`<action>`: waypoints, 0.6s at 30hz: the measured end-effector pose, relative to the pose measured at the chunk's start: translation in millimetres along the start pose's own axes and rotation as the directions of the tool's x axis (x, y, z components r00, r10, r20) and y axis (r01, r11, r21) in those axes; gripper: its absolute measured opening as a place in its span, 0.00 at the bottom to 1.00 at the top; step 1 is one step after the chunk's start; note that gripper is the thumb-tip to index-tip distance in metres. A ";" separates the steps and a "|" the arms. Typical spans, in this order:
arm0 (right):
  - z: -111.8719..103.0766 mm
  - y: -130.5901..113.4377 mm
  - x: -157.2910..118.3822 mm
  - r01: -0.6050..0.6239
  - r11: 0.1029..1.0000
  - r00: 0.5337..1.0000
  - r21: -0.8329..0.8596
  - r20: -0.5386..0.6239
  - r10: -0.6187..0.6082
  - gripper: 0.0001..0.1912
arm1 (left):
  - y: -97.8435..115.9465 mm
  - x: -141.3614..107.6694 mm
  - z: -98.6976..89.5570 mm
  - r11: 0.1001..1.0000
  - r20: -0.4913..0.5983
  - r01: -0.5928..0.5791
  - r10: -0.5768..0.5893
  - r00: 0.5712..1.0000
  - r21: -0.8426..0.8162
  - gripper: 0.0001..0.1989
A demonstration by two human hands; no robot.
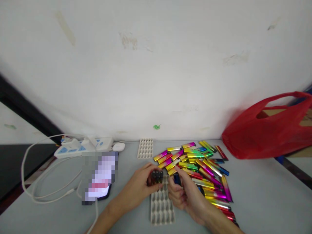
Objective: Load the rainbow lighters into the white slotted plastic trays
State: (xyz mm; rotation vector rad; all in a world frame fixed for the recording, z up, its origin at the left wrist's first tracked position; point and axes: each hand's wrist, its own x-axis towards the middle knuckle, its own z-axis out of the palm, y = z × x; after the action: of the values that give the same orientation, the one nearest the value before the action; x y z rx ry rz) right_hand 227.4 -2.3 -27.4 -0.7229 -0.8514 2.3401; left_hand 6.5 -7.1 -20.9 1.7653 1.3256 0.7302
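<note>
On my feed from the head camera, the left hand (143, 180) had its fingers curled round a snug row of slim black-topped pieces (157, 176), three that I could make out, held upright over the far end of a pale grey tray with rows of small hollows (162, 208). The right hand (184, 193) was closed around a dark blue shiny stick (177, 178), just right of that tray, thumb up top. Past it I had a messy heap of metallic multicoloured sticks (207, 184) spread across the grey tabletop (258, 195). A smaller-looking off-white tray (145, 149) sat near the wall, and a bulging red plastic bag (263, 130) slumped off to the right.
</note>
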 end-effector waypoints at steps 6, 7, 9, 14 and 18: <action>-1.3 0.9 0.4 -0.018 1.000 1.000 -0.024 -0.001 0.018 0.36 | -1.3 0.7 0.3 1.000 0.010 0.007 -0.007 1.000 0.007 0.16; -1.2 0.8 0.4 -0.018 1.000 1.000 -0.024 -0.001 0.018 0.35 | -1.1 0.8 0.2 1.000 0.009 0.010 -0.010 1.000 0.014 0.16; -0.7 0.2 0.1 -0.018 1.000 1.000 -0.019 -0.008 0.018 0.35 | -0.8 0.9 -0.1 1.000 0.011 0.008 -0.008 1.000 0.023 0.15; 2.6 -3.3 -0.1 -0.026 1.000 0.999 -0.007 -0.027 0.026 0.36 | -3.6 1.2 0.2 1.000 0.016 -0.017 0.017 1.000 0.016 0.15; 5.5 -5.1 0.4 -0.011 1.000 0.999 -0.027 -0.050 0.010 0.35 | -8.0 2.4 1.5 0.999 0.009 -0.030 0.030 1.000 0.015 0.13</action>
State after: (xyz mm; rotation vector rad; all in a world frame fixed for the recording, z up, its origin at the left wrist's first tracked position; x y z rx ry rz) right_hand 225.1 -0.9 -20.4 -0.7952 -0.8614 2.3138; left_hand 4.4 -4.1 -28.5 1.8021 1.3041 0.7299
